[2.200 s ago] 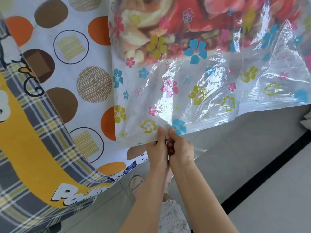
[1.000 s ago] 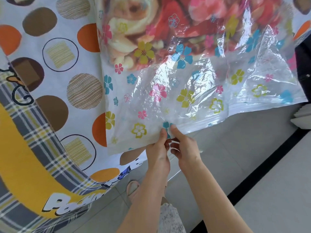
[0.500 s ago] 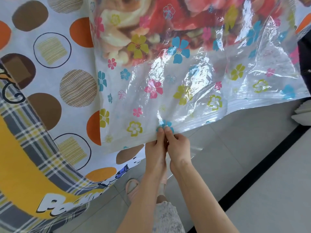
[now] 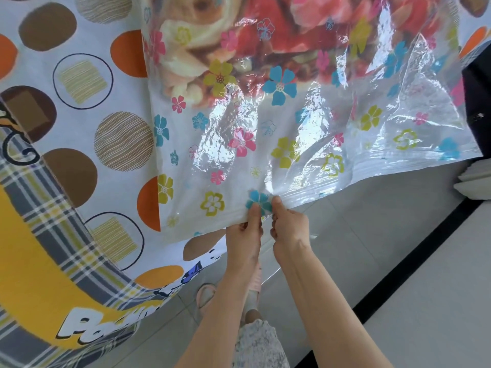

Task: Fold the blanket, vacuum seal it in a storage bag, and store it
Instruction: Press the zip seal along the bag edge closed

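Blanket, folded, red-and-cream floral plush (image 4: 239, 35), sits inside the clear flower-printed plastic storage bag (image 4: 292, 134), which lies on the circle-patterned bedsheet (image 4: 79, 115) with its mouth overhanging the bed edge. My left hand (image 4: 245, 235) and right hand (image 4: 288, 227) each pinch the bag's ribbed zip strip (image 4: 372, 168), close side by side. I judge the film thin, slippery and crinkly, the load soft and bulky. Best hold: the stiffer zip strip, pressed along its length.
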Demonstrator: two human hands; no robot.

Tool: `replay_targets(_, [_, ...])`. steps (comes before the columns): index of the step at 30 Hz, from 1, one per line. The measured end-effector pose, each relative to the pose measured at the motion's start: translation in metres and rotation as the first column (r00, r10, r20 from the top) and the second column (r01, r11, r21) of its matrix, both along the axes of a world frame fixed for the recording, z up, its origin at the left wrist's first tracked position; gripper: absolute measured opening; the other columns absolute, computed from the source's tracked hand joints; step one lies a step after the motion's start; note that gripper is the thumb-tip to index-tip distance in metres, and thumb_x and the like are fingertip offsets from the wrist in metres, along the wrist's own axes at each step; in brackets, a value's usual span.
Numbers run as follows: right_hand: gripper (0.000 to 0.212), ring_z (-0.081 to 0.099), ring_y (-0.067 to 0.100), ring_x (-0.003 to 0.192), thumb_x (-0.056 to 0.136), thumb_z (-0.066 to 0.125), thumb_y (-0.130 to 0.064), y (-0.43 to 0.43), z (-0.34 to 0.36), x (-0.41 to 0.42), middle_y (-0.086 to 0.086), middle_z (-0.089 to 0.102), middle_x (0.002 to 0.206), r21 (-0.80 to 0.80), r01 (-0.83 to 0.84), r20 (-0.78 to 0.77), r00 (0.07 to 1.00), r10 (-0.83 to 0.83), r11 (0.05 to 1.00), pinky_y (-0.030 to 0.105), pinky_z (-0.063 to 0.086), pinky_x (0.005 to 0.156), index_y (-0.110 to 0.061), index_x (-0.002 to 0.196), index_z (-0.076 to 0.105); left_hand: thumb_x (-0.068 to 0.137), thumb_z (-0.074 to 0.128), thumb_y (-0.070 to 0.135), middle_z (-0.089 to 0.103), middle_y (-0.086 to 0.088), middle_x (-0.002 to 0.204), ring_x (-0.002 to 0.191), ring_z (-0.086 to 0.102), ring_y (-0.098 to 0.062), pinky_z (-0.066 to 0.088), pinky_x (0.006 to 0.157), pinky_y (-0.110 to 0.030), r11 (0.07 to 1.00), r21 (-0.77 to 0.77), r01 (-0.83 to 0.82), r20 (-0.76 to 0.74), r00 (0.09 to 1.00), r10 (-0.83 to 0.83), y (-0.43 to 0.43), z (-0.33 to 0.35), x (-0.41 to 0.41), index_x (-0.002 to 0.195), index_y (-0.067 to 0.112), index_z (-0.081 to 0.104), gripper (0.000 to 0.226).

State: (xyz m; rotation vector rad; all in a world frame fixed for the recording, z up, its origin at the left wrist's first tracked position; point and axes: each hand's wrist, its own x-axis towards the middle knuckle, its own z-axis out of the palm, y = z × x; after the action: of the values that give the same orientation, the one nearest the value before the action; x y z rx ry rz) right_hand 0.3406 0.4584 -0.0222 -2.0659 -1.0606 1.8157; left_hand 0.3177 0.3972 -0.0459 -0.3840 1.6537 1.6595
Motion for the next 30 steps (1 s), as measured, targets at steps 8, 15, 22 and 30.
replay_targets(8, [0.027, 0.031, 0.013, 0.052, 0.087, 0.066, -0.028, 0.02, 0.0, 0.013, 0.0, 0.038, 0.061, -0.106, 0.002, -0.085, 0.996, -0.011, 0.994, 0.025, 0.025, 0.051, -0.013, 0.072, 0.05, 0.093, 0.055, 0.018, 0.034, 0.011, 0.047, 0.045, 0.029, -0.005, 0.028, 0.05, -0.019, 0.995, 0.098, -0.024, 0.041, 0.999, 0.02, -0.001, -0.004, 0.0, 0.063, 0.018, 0.047, 0.03])
replay_targets(15, [0.013, 0.052, 0.011, 0.061, 0.087, 0.065, -0.03, 0.023, -0.001, 0.016, -0.005, 0.057, 0.062, -0.252, 0.09, -0.239, 0.959, -0.152, 0.963, 0.024, 0.04, 0.061, -0.017, 0.085, 0.066, 0.075, 0.074, 0.033, 0.071, -0.002, 0.099, 0.09, 0.065, -0.016, 0.051, 0.073, -0.026, 0.974, 0.189, -0.123, 0.183, 0.979, 0.088, -0.002, -0.008, 0.004, 0.108, 0.013, 0.064, 0.04])
replay_targets(22, [0.008, 0.055, 0.006, 0.055, 0.088, 0.065, -0.022, 0.023, -0.004, 0.014, -0.008, 0.064, 0.061, -0.176, 0.19, -0.257, 0.938, -0.231, 0.966, 0.02, 0.045, 0.061, -0.017, 0.091, 0.07, 0.083, 0.066, 0.01, 0.067, 0.001, 0.097, 0.074, 0.066, -0.004, 0.049, 0.058, -0.013, 0.939, 0.1, -0.33, 0.254, 0.92, 0.297, 0.005, -0.013, -0.001, 0.101, 0.012, 0.062, 0.019])
replay_targets(30, [0.02, 0.054, 0.008, 0.05, 0.085, 0.067, -0.027, 0.005, -0.007, 0.013, -0.002, 0.06, 0.061, -0.266, 0.076, -0.312, 0.936, -0.161, 0.961, 0.021, 0.043, 0.055, -0.009, 0.092, 0.065, 0.085, 0.065, 0.021, 0.068, -0.006, 0.105, 0.075, 0.067, -0.01, 0.051, 0.06, -0.018, 0.919, 0.13, -0.373, 0.376, 0.876, 0.303, -0.001, -0.005, -0.001, 0.116, 0.009, 0.06, 0.034])
